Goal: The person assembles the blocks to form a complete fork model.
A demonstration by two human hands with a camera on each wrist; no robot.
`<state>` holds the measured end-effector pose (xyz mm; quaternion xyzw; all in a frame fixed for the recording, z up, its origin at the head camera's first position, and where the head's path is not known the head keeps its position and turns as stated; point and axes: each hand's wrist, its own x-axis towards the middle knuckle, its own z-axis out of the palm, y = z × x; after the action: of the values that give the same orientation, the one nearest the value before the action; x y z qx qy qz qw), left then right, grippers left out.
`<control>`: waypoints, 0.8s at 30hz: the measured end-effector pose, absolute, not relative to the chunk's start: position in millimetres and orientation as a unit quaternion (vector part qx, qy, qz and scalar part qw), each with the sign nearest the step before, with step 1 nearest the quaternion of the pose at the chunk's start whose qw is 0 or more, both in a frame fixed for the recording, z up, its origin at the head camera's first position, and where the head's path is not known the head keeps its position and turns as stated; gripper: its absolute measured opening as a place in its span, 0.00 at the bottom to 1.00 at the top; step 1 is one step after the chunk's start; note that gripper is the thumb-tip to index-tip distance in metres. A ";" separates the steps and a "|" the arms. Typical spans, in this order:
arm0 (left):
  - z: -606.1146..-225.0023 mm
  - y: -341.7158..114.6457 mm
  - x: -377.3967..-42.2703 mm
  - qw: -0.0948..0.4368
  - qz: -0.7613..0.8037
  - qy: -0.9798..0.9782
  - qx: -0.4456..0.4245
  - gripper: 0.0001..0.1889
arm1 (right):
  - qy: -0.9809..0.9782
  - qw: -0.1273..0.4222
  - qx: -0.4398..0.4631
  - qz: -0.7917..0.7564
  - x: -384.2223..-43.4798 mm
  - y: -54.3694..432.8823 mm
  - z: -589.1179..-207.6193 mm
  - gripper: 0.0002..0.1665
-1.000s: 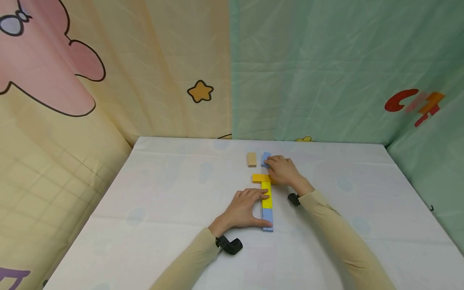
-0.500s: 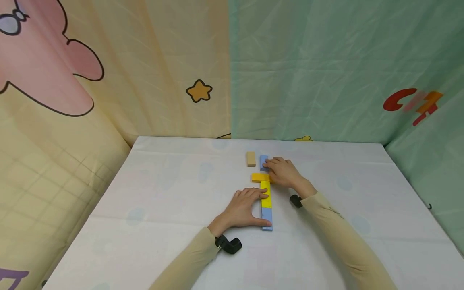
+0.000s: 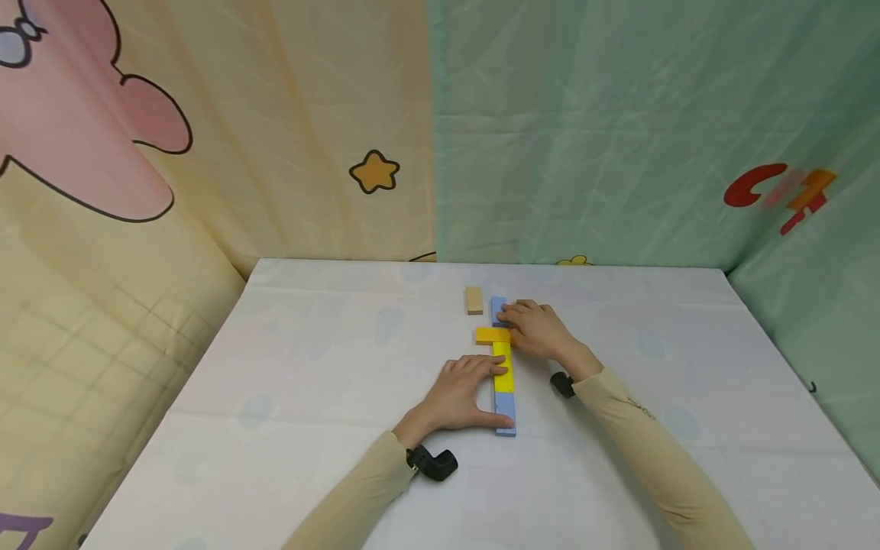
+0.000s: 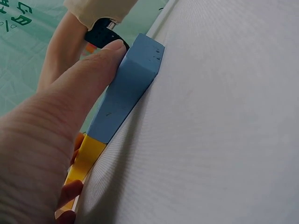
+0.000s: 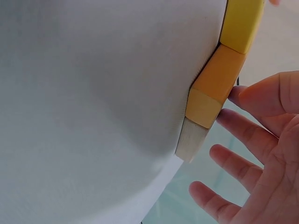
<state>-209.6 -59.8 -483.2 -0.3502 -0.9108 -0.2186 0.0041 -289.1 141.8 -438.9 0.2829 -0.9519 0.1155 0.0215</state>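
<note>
Flat toy blocks lie in a line on the white-covered table. From the near end come a blue block [image 3: 505,411], a yellow block [image 3: 504,382] and an orange block [image 3: 485,336] set crosswise. Another blue block [image 3: 498,305] lies beyond the orange one. My left hand [image 3: 454,393] spans the near blocks, its thumb on the near blue block [image 4: 131,79] and fingertips on the yellow one [image 4: 86,156]. My right hand [image 3: 539,330] touches the far blue block with its fingertips. In the right wrist view its extended fingers sit beside the orange block [image 5: 217,77]; the blue one cannot be made out there.
A tan block [image 3: 473,300] lies left of the far blue block. The table [image 3: 309,435] has a white cloth. Behind it hang a cream curtain [image 3: 296,114] and a green curtain [image 3: 584,137]. Each wrist carries a black camera band [image 3: 433,464].
The far blue block has slid toward me under my right fingertips, straightening and coming up near the orange block. My left hand has stayed on the near blocks. The view shifts slightly.
</note>
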 end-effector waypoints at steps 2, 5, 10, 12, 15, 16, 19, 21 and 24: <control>-483.6 -59.9 -209.8 0.006 -0.219 -0.911 -0.350 0.43 | -0.952 0.022 0.283 0.114 -288.7 141.9 -439.1 0.21; -484.3 -60.2 -209.9 0.009 -0.220 -0.910 -0.351 0.43 | -0.954 0.013 0.278 0.114 -289.3 142.6 -440.4 0.21; -485.2 -60.0 -210.4 0.013 -0.221 -0.909 -0.353 0.43 | -0.957 0.008 0.270 0.104 -289.4 142.8 -442.6 0.22; -485.2 -60.1 -210.5 0.014 -0.221 -0.909 -0.353 0.43 | -0.957 0.010 0.270 0.103 -288.5 142.5 -442.5 0.22; -484.8 -60.2 -210.6 0.013 -0.221 -0.909 -0.353 0.44 | -0.957 0.012 0.271 0.105 -286.8 142.3 -441.7 0.22; -484.7 -60.1 -210.6 0.012 -0.221 -0.909 -0.353 0.44 | -0.957 0.013 0.271 0.106 -286.2 142.2 -441.5 0.22; -484.3 -60.1 -210.6 0.009 -0.221 -0.909 -0.352 0.44 | -0.956 0.013 0.273 0.107 -284.8 142.1 -440.9 0.22; -484.1 -60.0 -210.5 0.007 -0.222 -0.910 -0.351 0.44 | -0.956 0.013 0.273 0.108 -284.2 142.2 -440.7 0.22; -484.1 -59.7 -210.4 0.005 -0.222 -0.910 -0.350 0.44 | -0.956 0.011 0.272 0.111 -283.4 142.4 -440.2 0.22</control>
<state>-210.4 -59.7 -484.1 -0.3501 -0.9101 -0.2216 0.0046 -283.4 142.4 -440.2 0.2724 -0.9557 0.1113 0.0107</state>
